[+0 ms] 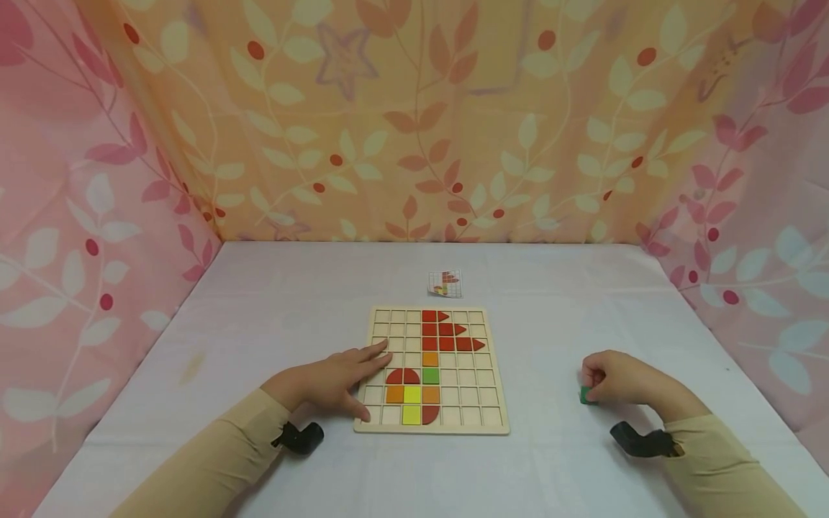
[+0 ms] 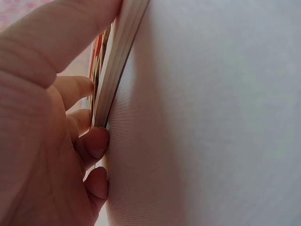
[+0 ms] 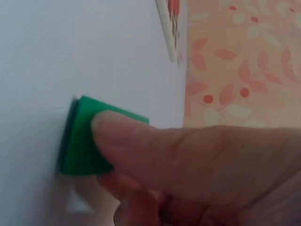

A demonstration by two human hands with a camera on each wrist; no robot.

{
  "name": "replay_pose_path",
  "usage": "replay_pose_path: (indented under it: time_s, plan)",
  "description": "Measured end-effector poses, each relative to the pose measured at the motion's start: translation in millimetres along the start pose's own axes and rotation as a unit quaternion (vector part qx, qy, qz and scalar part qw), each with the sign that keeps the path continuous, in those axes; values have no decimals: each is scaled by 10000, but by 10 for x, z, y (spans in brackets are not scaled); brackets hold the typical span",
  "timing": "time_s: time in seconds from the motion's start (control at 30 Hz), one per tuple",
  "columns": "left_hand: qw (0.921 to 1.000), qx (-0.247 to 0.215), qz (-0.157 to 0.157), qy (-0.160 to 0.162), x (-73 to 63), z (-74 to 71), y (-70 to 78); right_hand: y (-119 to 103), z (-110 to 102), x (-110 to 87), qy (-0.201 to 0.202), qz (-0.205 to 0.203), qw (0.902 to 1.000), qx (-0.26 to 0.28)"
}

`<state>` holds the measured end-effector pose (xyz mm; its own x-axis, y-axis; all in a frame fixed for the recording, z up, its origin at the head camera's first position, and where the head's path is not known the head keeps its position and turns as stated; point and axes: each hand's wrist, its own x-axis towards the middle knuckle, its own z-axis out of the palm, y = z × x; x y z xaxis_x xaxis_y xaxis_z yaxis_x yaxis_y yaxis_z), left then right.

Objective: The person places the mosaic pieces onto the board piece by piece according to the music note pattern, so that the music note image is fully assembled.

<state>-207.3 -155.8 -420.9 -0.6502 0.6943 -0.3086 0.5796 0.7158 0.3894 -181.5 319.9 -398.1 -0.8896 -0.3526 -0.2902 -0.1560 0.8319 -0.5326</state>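
Observation:
My right hand (image 1: pixel 618 380) pinches a green tile (image 3: pixel 82 146) between thumb and fingers, right of the board and close to the cloth. The thumb covers part of the tile's outline. A pale wooden grid board (image 1: pixel 495 429) lies flat in the middle. My left hand (image 1: pixel 327 378) rests at its left side, with fingers spread onto the top and the thumb near the lower left corner. In the left wrist view some fingertips (image 2: pixel 96 143) touch the board's edge. On the grid sit red pieces (image 1: pixel 447 344), orange and yellow squares (image 1: pixel 411 414), and one light green square (image 1: pixel 430 375).
A small printed card (image 1: pixel 445 283) with a coloured grid picture lies behind the board, one corner curled. White cloth (image 1: pixel 259 302) covers the table. Floral curtains (image 1: pixel 414 129) stand at the back and both sides. A black wrist mount (image 1: pixel 641 440) sits on each wrist.

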Motion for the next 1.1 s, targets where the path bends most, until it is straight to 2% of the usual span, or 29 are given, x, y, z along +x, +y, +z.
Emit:
replay_pose_path:
  time_s: [0.23,0.47,0.53,0.67,0.93,1.1]
  plan:
    - [10000,-59,17,-12,-10,1,5,-156,39,90,41,-44,9994,353]
    - [9999,-109,2,-50,-5,16,-4,-431,176,249,-74,49,9969,787]
    - [9999,-108,-17,-49,-4,12,0,-517,231,300,-204,-43,9950,973]
    - [9999,-95,-66,-39,3,4,5,-705,326,392,-430,-492,9925,1029]
    - [9999,-70,-85,-28,15,17,-12,-1101,489,563,-383,-1164,9906,607]
    - [9999,-30,-113,-34,18,13,-21,-1346,605,705,-517,-1325,9869,756]
